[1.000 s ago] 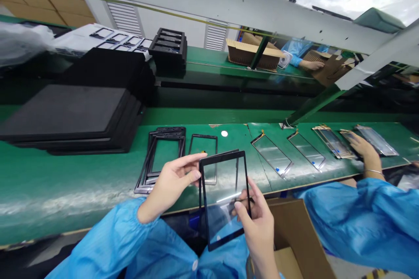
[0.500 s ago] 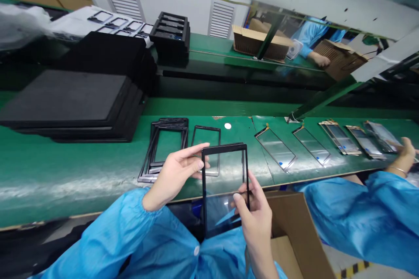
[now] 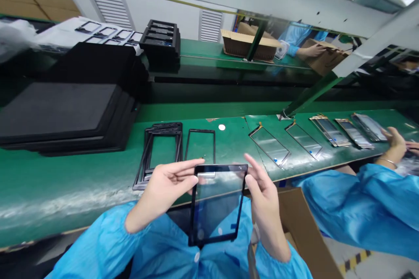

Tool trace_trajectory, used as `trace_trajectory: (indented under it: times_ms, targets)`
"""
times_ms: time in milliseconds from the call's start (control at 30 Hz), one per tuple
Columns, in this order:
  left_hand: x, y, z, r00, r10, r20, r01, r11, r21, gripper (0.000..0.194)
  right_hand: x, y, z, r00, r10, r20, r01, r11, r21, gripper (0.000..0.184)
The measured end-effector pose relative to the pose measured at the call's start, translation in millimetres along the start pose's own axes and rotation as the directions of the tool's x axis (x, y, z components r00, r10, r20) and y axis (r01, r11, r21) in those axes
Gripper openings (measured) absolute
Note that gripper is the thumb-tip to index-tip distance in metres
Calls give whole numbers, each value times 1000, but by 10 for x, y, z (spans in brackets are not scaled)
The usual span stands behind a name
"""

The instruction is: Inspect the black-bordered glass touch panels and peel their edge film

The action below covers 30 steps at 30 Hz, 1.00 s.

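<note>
I hold a black-bordered glass panel (image 3: 216, 204) in front of my chest, over my blue sleeves. My left hand (image 3: 165, 187) pinches its upper left corner with thumb and fingers closed on the edge. My right hand (image 3: 263, 196) grips the right edge, with the index finger raised above the top corner. The panel tilts back toward me and reflects blue. Just beyond it on the green belt (image 3: 81, 183) lie a stack of black frames (image 3: 160, 150) and a single black frame (image 3: 201, 146).
Piles of black foam trays (image 3: 65, 113) sit at the left. Several clear panels (image 3: 270, 146) lie in a row on the belt to the right, where a co-worker's hand (image 3: 394, 139) rests. An open cardboard box (image 3: 304, 235) stands by my right knee.
The panel has come lower and tilted flatter toward me. My right hand slid up from its lower right edge to the upper right edge. The co-worker's hand moved further right.
</note>
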<state>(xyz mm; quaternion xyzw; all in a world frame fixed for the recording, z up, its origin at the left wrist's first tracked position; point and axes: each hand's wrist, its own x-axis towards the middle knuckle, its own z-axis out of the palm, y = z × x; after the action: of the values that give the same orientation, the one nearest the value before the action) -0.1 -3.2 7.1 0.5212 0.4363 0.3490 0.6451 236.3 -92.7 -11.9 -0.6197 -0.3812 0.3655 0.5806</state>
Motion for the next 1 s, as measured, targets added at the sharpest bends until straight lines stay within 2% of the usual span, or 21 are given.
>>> trace_trajectory:
  times_ms: [67, 133, 367, 433, 500, 567, 633, 700, 767, 833, 900, 1000]
  targets:
    - [-46, -17, -30, 1000, 17, 1, -17, 1000, 26, 48, 69, -115, 27, 996, 80, 47, -84, 993, 81, 38]
    - [-79, -29, -57, 1000, 29, -3, -29, 999, 35, 45, 79, -186, 74, 995, 94, 38, -98, 987, 130, 33]
    - [-93, -66, -129, 999, 42, -20, -41, 998, 57, 44, -5, -266, 191, 996, 93, -1, -92, 983, 158, 36]
    - [-84, -85, -144, 999, 42, -17, -40, 996, 83, 44, -4, -277, 200, 995, 94, -21, -90, 985, 150, 37]
    - [-71, -86, -145, 996, 88, -1, -87, 984, 153, 40, 2, -275, 226, 996, 91, -24, -87, 987, 134, 37]
    - [-58, -58, -123, 977, 207, 52, -213, 923, 321, 37, 3, -252, 283, 995, 96, 11, -97, 988, 120, 39]
    - [-45, -4, -85, 937, 300, 176, -348, 797, 494, 45, 0, -215, 354, 988, 123, 95, -134, 984, 120, 40]
    - [-34, 51, -54, 906, 259, 335, -412, 725, 552, 57, 3, -180, 387, 963, 163, 216, -192, 974, 123, 41]
    - [-29, 80, -54, 894, 136, 427, -362, 780, 511, 55, 22, -154, 326, 930, 187, 317, -227, 969, 96, 41]
    - [-35, 66, -92, 923, 33, 384, -210, 878, 429, 46, 54, -124, 164, 914, 198, 354, -224, 974, 32, 43]
    - [-54, 16, -151, 972, -21, 232, -49, 955, 292, 46, 80, -69, -36, 916, 225, 332, -226, 973, -34, 47]
    - [-95, -75, -204, 999, -48, 22, 46, 996, 80, 58, 72, 48, -224, 930, 290, 227, -298, 955, -3, 53]
